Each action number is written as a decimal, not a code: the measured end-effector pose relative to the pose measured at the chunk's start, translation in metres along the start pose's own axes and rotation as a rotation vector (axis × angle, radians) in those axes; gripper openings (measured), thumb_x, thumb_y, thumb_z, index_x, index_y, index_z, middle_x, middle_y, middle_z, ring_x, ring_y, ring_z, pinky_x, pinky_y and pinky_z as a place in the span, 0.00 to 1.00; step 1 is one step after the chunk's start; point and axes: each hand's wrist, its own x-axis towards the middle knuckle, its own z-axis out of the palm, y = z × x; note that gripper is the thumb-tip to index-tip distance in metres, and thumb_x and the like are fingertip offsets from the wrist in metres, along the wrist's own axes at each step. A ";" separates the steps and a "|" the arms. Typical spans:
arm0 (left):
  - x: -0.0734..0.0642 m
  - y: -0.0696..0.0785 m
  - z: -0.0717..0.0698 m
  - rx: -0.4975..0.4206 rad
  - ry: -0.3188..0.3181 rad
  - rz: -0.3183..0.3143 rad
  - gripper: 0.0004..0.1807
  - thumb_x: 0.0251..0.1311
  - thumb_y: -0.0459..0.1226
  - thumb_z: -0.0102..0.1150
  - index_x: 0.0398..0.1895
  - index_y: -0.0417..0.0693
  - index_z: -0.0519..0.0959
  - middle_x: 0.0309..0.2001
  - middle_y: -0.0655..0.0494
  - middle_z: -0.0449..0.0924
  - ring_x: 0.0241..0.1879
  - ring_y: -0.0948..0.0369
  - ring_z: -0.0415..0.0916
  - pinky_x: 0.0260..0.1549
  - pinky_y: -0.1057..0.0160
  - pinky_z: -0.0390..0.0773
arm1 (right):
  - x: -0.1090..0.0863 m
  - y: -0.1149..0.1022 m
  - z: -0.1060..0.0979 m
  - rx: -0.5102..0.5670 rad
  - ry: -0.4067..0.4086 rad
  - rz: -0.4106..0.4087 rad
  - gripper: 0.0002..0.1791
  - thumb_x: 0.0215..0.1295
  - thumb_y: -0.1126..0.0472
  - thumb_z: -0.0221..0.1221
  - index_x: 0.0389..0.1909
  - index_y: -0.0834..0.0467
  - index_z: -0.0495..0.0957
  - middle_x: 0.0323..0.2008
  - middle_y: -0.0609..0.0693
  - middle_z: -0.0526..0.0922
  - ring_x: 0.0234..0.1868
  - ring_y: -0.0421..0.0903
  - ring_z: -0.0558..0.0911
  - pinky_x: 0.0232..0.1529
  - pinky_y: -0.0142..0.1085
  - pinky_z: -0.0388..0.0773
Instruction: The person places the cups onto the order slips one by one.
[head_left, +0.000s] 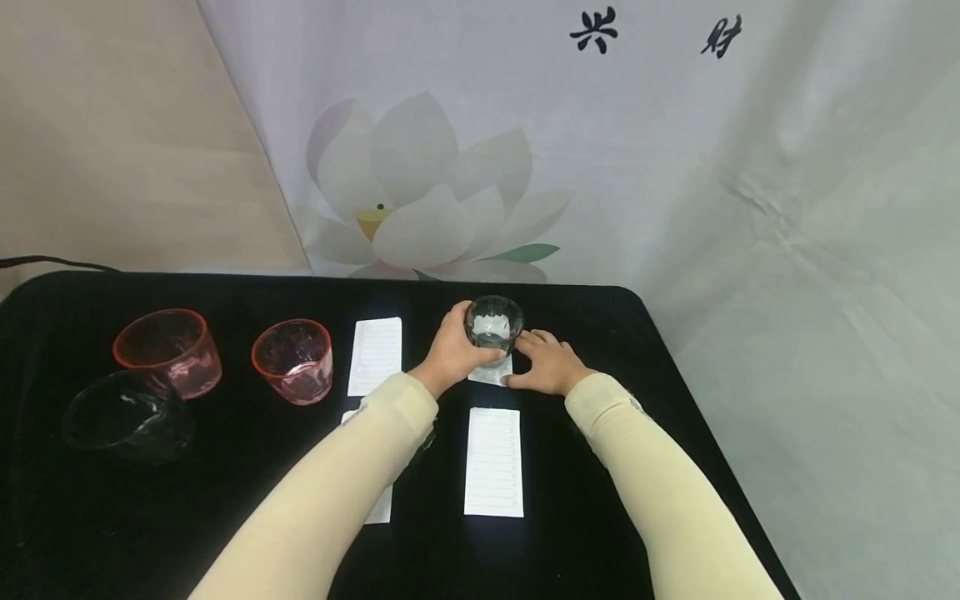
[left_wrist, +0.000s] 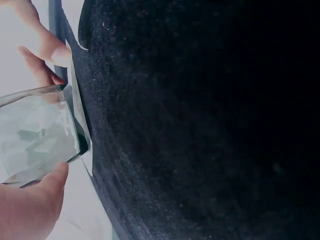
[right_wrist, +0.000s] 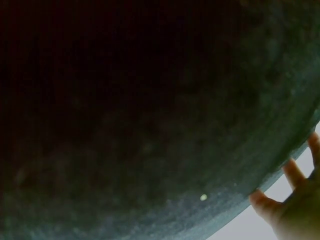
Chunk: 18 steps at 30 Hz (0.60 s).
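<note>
A clear glass cup [head_left: 492, 307] is at the right part of the black table, over a white paper slip [head_left: 489, 374]. My left hand [head_left: 454, 353] grips the cup from its left side, with the thumb across its near side. In the left wrist view the glass [left_wrist: 40, 132] stands close over the slip, slightly tilted. My right hand [head_left: 551, 365] lies beside the cup on its right, fingers spread and relaxed, the thumb at the slip's edge. Its fingertips [right_wrist: 294, 175] show at the corner of the right wrist view.
Two red-rimmed glasses [head_left: 303, 385] [head_left: 197, 375] and a clear glass [head_left: 161, 433] stand on the left. Printed paper slips lie in the middle, one upper [head_left: 375, 357], one nearer [head_left: 493, 462], another partly under my left sleeve [head_left: 322, 492]. A white curtain [head_left: 637, 167] hangs behind the table.
</note>
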 end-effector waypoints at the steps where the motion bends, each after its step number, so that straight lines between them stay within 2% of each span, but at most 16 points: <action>1: 0.000 0.000 0.000 0.000 0.001 -0.002 0.52 0.46 0.37 0.75 0.71 0.38 0.53 0.67 0.39 0.60 0.65 0.47 0.62 0.66 0.47 0.64 | 0.000 0.000 0.000 -0.001 -0.001 -0.001 0.50 0.55 0.31 0.54 0.75 0.50 0.53 0.75 0.51 0.53 0.75 0.56 0.48 0.69 0.63 0.50; 18: 0.002 0.006 -0.001 0.041 -0.026 -0.037 0.51 0.49 0.38 0.74 0.72 0.38 0.52 0.67 0.39 0.59 0.66 0.47 0.62 0.67 0.49 0.64 | -0.001 -0.003 -0.004 0.031 -0.006 0.010 0.50 0.54 0.32 0.56 0.75 0.50 0.54 0.75 0.54 0.54 0.75 0.56 0.48 0.69 0.64 0.49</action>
